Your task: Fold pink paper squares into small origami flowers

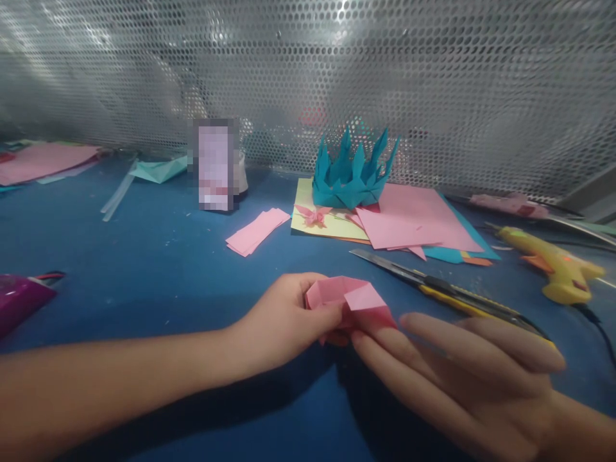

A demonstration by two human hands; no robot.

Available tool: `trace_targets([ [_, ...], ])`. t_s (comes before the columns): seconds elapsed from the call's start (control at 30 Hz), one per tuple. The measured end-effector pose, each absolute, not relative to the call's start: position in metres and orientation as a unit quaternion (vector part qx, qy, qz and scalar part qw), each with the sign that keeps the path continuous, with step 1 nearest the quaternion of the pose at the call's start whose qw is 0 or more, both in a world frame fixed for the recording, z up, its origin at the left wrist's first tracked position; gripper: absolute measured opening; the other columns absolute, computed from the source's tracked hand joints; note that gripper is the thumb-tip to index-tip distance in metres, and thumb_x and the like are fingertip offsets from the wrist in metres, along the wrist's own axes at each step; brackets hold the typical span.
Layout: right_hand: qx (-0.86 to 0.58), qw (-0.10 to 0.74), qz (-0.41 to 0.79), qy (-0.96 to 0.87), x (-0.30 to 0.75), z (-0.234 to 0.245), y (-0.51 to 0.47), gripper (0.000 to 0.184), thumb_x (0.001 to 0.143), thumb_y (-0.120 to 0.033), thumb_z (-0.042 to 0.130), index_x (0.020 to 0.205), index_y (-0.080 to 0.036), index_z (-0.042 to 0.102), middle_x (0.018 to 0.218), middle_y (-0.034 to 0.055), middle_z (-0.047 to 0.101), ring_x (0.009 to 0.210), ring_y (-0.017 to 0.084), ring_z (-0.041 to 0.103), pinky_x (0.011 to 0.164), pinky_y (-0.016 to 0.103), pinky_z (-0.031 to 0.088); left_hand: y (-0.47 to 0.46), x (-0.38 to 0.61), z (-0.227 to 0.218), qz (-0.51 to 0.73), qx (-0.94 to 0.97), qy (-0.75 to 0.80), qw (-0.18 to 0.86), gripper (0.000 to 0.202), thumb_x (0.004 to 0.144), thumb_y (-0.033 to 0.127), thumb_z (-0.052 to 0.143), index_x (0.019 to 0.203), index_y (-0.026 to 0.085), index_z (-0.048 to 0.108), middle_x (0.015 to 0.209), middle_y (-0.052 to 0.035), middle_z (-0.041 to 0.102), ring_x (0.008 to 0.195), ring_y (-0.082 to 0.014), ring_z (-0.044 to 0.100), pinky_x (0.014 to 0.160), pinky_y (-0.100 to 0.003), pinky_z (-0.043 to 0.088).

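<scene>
A folded pink paper piece [369,298], shaped like a small open ring or cup, is held above the blue table. My left hand [283,317] grips its left side, thumb in front and the other fingers behind, partly hidden. At its lower right, two digits of my right hand [462,372] pinch the paper, while the remaining fingers stretch out loosely to the right. Behind the hands lies a small stack of pink paper strips [257,231]. A yellow and black utility knife [447,292], blade out, rests just beyond my right hand.
A teal paper crown [349,179] stands on coloured sheets [414,218], near a small pink folded figure [315,216]. The yellow glue gun [553,263] lies at right. A phone-like blurred object [213,167] stands upright at back left. A perforated metal panel [269,70] closes the back.
</scene>
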State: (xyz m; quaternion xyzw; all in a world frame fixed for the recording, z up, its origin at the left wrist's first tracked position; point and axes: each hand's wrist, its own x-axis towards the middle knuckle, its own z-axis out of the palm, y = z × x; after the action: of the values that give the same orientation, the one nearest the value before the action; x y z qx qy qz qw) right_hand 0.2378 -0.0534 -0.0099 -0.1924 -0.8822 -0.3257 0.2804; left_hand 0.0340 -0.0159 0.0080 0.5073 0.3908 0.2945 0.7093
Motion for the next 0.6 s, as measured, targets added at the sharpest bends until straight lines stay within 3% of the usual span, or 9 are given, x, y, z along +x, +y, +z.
trace_targets([
  [0.2,-0.249,0.250,-0.291,-0.889,0.238,-0.024,-0.065,0.025,0.083,-0.027,0.058,0.108,-0.029,0.062,0.097,-0.0044,0.073,0.094,0.015,0.061,0.065,0.028,0.042,-0.019,0.034,0.008,0.290,0.482,0.396,0.726,0.006,0.078,0.017,0.062,0.076,0.011,0.062,0.068,0.0016,0.061,0.057,-0.0052,0.053,0.051,-0.014,0.039],
  [0.4,-0.177,0.271,-0.334,-0.885,0.235,-0.012,-0.058,0.019,0.087,-0.024,0.051,0.099,-0.027,0.065,0.089,-0.0061,0.073,0.087,0.011,0.062,0.062,0.026,0.042,-0.021,0.035,0.009,0.288,0.500,0.408,0.708,0.009,0.077,0.021,0.064,0.080,0.012,0.063,0.064,0.0027,0.060,0.056,-0.0063,0.053,0.049,-0.015,0.039],
  [0.6,-0.237,0.236,-0.312,-0.890,0.234,-0.010,-0.064,0.019,0.087,-0.025,0.054,0.104,-0.028,0.062,0.087,-0.0069,0.074,0.078,0.011,0.063,0.062,0.027,0.039,-0.020,0.035,0.009,0.299,0.494,0.429,0.695,0.010,0.076,0.019,0.065,0.071,0.013,0.059,0.056,0.0055,0.055,0.049,-0.0043,0.048,0.046,-0.014,0.036],
])
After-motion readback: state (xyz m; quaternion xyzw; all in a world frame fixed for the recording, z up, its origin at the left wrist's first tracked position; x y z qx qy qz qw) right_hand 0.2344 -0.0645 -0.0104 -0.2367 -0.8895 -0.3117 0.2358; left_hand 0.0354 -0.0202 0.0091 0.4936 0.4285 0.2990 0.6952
